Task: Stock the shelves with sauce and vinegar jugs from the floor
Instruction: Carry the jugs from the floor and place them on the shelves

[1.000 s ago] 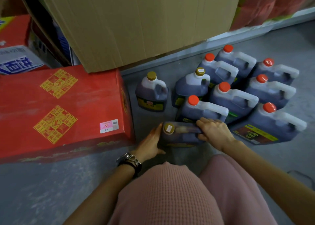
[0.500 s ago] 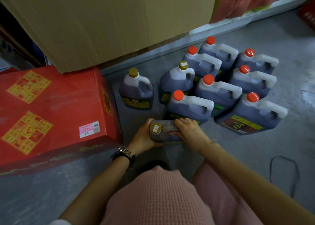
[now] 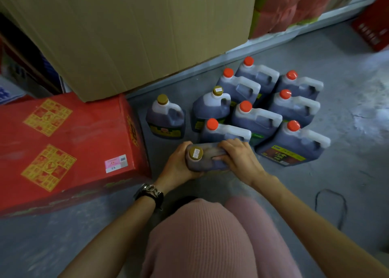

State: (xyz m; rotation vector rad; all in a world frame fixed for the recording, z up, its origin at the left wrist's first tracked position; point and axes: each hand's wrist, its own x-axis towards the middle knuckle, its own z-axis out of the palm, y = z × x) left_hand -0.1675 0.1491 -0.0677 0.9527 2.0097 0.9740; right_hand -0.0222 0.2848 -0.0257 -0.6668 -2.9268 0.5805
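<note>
In left hand (image 3: 179, 166), right hand (image 3: 240, 159): stickered jug (image 3: 206, 162).

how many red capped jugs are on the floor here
7 red-capped jugs, clustered on the floor: back, back left, back right, right, middle, front left behind the right hand, front right. None seems hidden.

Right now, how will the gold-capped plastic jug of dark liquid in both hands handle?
Probably heavy: the gold-capped plastic jug looks nearly full, and the left hand and right hand both grip it. Its smooth sides could slip. Capped, so spills seem unlikely.
</note>
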